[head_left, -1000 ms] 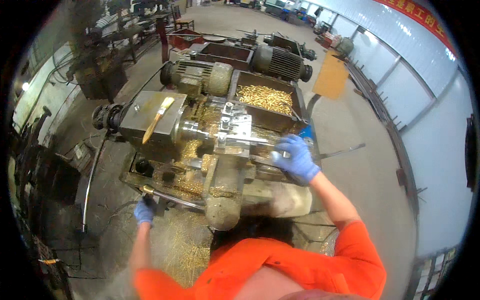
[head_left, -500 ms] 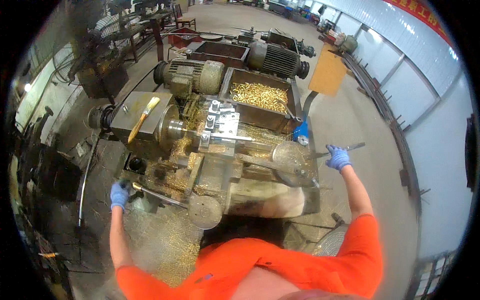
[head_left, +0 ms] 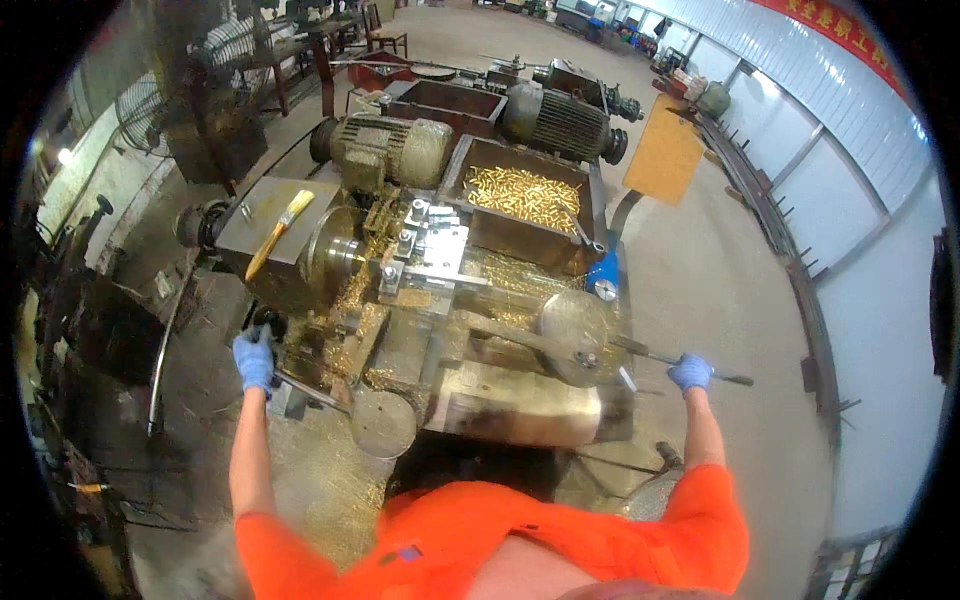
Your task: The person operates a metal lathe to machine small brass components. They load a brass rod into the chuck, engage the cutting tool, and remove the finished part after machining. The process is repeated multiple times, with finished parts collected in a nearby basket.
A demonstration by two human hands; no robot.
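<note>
My right hand (head_left: 690,372) is round the bar (head_left: 732,378); left hand (head_left: 254,360) at the lever (head_left: 312,391), grip unclear. Brush (head_left: 280,236) lies on headstock (head_left: 268,202): vibration could walk it into the chuck (head_left: 334,252).

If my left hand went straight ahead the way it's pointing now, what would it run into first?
Your left hand would probably meet the near side of the grey box-shaped housing with the brush on top, though depth and height are hard to judge here.

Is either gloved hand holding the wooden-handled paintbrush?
No, the paintbrush lies on the lathe's headstock, apart from both the left hand and right hand.
</note>
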